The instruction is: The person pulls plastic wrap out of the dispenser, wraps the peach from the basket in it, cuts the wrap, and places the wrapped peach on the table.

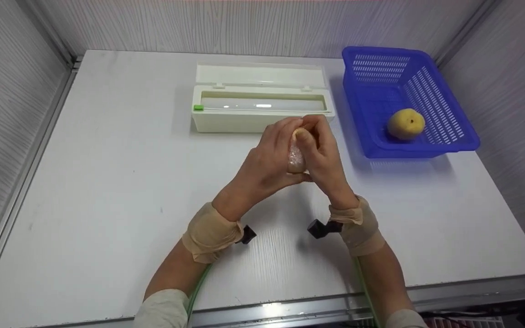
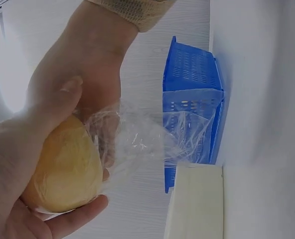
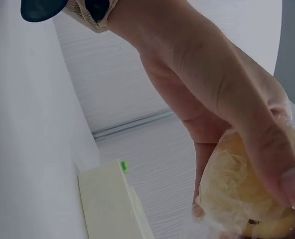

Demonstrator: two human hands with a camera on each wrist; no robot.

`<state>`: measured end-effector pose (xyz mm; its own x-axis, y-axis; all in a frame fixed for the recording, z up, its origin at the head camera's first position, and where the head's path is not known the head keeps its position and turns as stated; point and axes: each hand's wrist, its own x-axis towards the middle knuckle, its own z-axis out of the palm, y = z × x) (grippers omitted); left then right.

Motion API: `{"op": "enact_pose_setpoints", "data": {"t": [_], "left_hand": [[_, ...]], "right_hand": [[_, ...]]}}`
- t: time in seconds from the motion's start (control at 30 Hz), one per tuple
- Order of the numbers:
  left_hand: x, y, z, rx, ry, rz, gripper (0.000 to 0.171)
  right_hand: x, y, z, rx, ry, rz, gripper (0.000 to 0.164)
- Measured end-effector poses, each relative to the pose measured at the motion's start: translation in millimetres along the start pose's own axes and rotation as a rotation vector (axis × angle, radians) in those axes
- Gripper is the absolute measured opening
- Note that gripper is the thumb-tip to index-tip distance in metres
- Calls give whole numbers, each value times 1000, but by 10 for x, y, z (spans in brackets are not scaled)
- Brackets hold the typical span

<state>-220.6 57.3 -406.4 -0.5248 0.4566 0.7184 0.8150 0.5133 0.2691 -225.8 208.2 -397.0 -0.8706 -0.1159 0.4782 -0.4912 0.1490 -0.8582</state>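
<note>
Both hands meet in front of the white box, around a yellow fruit (image 2: 70, 164) wrapped in clear plastic film (image 2: 142, 137). My left hand (image 1: 265, 161) cups it from the left, with its thumb and fingers curled round it in the left wrist view. From the other side, my right hand (image 1: 324, 152) grips the wrapped fruit, its thumb pressing near the top. A loose, crumpled tail of film sticks out beyond the fruit in the left wrist view. In the right wrist view, creased film covers the fruit (image 3: 229, 179), and a dark spot shows low on it.
Behind the hands stands an open white box (image 1: 228, 123) holding a roll of film (image 1: 262, 104), with a green tab (image 1: 198, 107) at its left end. At right, a blue basket (image 1: 365, 123) contains another yellow fruit (image 1: 406, 124). Panelled walls border the white table (image 1: 107, 182).
</note>
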Motion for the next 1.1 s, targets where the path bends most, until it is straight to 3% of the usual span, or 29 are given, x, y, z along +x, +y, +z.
{"op": "enact_pose_setpoints", "data": {"t": [0.1, 0.23, 0.53, 0.73, 0.87, 1.0, 1.1], "left_hand": [[9, 0, 4, 20, 52, 10, 81], [33, -4, -21, -59, 90, 40, 75], [18, -91, -69, -225, 55, -17, 71], [76, -173, -84, -429, 49, -149, 75], [87, -268, -103, -618, 67, -272, 79], [44, -343, -139, -764, 48, -372, 84], [21, -372, -136, -835, 17, -440, 79]], "right_hand": [[-5, -23, -13, 11, -23, 15, 66], [-19, -59, -54, 49, -55, 11, 69], [-3, -39, -124, 78, -143, -4, 65], [21, 20, -324, 98, -232, 101, 81], [19, 63, -433, 98, -387, 224, 93], [31, 102, -417, 64, -530, 339, 71], [37, 110, -391, 25, -569, 408, 46]]}}
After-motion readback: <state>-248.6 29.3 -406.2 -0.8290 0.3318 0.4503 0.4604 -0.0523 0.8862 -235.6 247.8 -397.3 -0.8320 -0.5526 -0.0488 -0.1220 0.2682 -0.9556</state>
